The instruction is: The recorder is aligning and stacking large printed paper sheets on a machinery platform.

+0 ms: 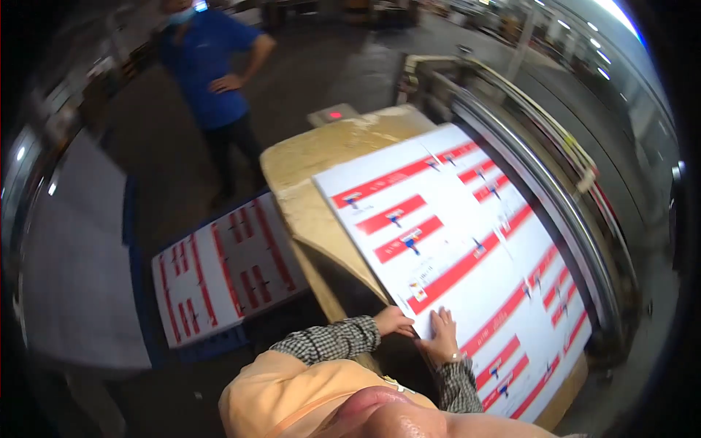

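Observation:
A large white printed sheet (504, 292) with red bands and small blue marks slopes across a wooden table, its far right side up against a metal roller. My left hand (395, 322) is closed at the sheet's near left edge, fingers curled over the border. Just right of it, my right hand (442, 342) lies flat on the printed face, fingers stretched forward. Both forearms wear checked sleeves. Whether more sheets lie beneath this one, I cannot tell.
The roller (548, 182) belongs to a machine with a metal frame. Bare worn wood of the table (299, 168) shows at the far left. A stack of similar printed sheets (226, 274) lies low to the left, beside a tall pale stack (80, 255). A person in blue (215, 66) stands beyond.

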Demonstrator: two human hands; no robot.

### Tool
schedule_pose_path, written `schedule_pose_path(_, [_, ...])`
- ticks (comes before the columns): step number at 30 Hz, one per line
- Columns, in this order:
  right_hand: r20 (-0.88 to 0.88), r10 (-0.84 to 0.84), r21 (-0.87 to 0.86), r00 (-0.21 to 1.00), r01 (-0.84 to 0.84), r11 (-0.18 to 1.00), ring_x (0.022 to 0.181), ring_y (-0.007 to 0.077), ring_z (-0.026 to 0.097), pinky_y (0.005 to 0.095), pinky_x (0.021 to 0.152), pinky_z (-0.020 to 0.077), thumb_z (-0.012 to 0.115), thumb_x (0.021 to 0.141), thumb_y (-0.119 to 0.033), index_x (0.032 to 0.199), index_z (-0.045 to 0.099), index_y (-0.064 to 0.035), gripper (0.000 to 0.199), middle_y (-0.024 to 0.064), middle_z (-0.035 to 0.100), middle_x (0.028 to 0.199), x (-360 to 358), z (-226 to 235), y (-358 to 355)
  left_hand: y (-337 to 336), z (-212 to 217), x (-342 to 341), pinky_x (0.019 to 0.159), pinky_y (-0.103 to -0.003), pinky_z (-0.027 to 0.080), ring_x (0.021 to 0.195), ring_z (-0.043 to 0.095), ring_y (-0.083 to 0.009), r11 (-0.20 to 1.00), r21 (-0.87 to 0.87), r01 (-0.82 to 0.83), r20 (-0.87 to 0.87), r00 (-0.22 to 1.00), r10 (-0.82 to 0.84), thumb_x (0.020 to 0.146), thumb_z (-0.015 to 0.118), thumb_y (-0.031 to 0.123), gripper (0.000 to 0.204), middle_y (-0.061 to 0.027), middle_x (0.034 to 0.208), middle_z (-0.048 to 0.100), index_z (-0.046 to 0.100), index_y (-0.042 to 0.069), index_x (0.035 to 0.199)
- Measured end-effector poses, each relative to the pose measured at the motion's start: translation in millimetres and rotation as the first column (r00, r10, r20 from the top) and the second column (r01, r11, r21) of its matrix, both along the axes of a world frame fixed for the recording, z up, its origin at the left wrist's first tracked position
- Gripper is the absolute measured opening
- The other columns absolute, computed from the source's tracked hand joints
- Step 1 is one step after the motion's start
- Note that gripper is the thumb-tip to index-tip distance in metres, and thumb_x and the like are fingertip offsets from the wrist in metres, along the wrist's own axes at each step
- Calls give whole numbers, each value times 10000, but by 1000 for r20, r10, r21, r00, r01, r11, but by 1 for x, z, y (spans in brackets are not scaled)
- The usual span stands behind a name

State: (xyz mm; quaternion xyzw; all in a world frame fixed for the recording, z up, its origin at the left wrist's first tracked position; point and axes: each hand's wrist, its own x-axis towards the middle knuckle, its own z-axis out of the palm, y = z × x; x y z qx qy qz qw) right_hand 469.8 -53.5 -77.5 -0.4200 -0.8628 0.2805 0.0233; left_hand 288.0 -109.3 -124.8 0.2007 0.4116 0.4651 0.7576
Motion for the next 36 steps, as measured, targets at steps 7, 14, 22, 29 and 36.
schedule_pose_path(7, [-406, -269, -359, 873, 118, 926, 1070, 235, 517, 297, 910, 395, 571, 691, -77, 1044, 575, 27, 368, 168, 555, 1124, 32, 65, 17, 2, -12, 4, 822, -375, 484, 935, 581, -277, 1000, -9, 29, 87, 996, -28, 786, 511, 19, 309, -162, 1031, 576, 514, -48, 1088])
schedule_pose_path(14, [-407, -250, -279, 878, 140, 950, 1176, 311, 410, 346, 974, 344, 606, 656, -108, 1022, 578, 34, 393, 204, 509, 1166, 26, 34, -1, 8, 8, 7, 848, -405, 476, 966, 569, -311, 999, 5, 35, -21, 999, -35, 774, 444, -19, 329, -231, 1058, 545, 470, -132, 1082])
schedule_pose_path(22, [-354, -294, -335, 888, 173, 926, 1198, 305, 382, 341, 979, 339, 653, 633, -134, 1052, 575, 12, 450, 203, 469, 1214, 23, -9, 22, 0, 1, -1, 816, -376, 495, 946, 579, -287, 997, -14, 75, 8, 997, -75, 845, 502, 91, 288, -212, 1045, 556, 461, -75, 1076])
schedule_pose_path(29, [-415, -613, 9, 672, 676, 736, 1080, 348, 455, 372, 935, 351, 630, 686, -246, 1055, 545, 34, 471, 232, 502, 1133, 7, -49, 69, 7, -1, 6, 817, -380, 495, 944, 579, -305, 997, -2, 72, 15, 997, -72, 859, 483, 99, 283, -236, 1031, 557, 450, -87, 1069])
schedule_pose_path(36, [-262, -479, 223, 838, 536, 815, 1249, 392, 220, 535, 1017, 135, 603, 716, -302, 1153, 499, -44, 518, 210, 331, 1318, -33, -58, 26, 4, 6, -2, 774, -361, 508, 907, 598, -300, 998, 3, 69, -15, 998, -69, 876, 470, 124, 266, -224, 1010, 569, 461, -68, 1059])
